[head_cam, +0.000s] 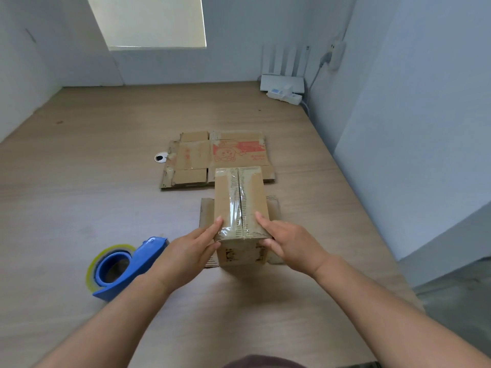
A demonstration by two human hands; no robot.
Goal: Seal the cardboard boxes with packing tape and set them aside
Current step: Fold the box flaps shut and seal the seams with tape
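A small brown cardboard box stands on the wooden table, its top flaps closed and a strip of clear tape running along the centre seam. Under it lies a flat piece of cardboard. My left hand presses against the box's left near corner, thumb on the front face. My right hand grips the right near corner the same way. A blue tape dispenser with a roll of clear tape lies on the table to the left of my left hand.
A flattened cardboard box with red print lies beyond the small box. A white cable grommet sits left of it. A white router and power strip stand at the far right corner. Walls close the table's right side.
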